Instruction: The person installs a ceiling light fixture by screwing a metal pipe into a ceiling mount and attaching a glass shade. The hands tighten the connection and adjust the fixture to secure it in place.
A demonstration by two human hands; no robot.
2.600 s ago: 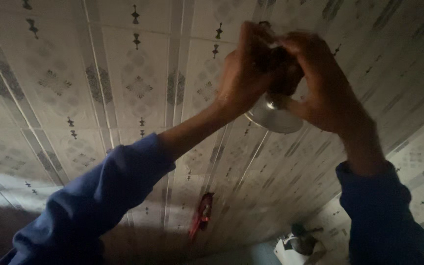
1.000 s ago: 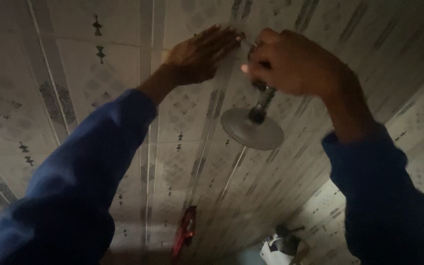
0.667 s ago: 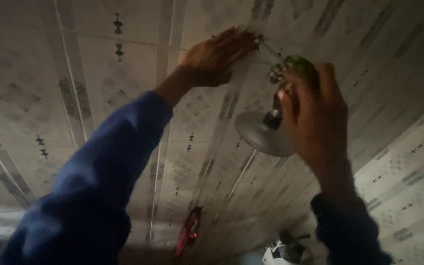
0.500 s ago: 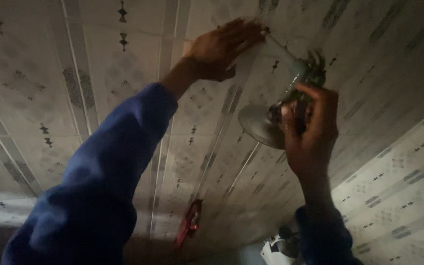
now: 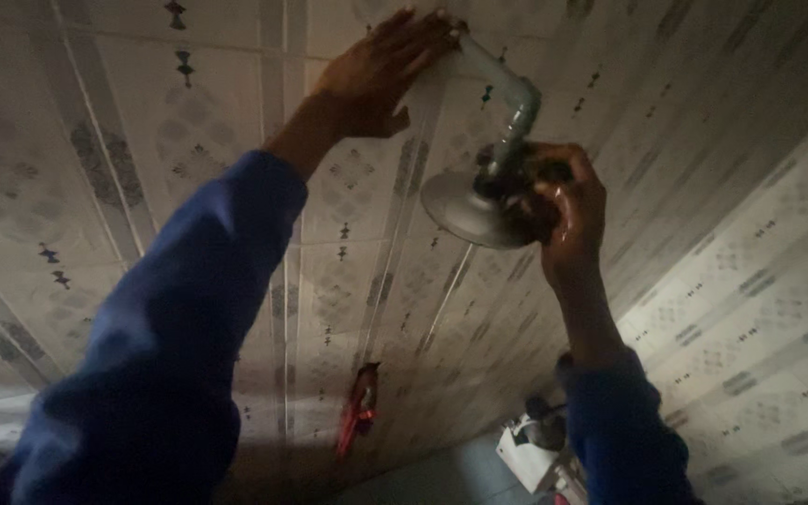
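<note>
The right hand [image 5: 567, 210] is curled around the neck of a round grey shower head [image 5: 469, 208], fingers wrapped tight just behind the disc where it joins the pipe, thumb side toward the camera. The shower head hangs tilted, its flat face turned down and to the left, directly below the elbow of a grey pipe [image 5: 507, 89]. That pipe runs up and left from the shower head to the tiled wall [image 5: 142, 168]. The left hand [image 5: 380, 65] lies open and flat on the wall at the pipe's upper end, fingers spread and stretched, fingertips touching the spot where the pipe meets the tiles; it clasps nothing. Both forearms wear blue sleeves [image 5: 179, 355]. Well below the shower head, a red object [image 5: 359, 410] hangs on the wall, and further right of it sits a white fixture [image 5: 535, 449], too dim to make out.
</note>
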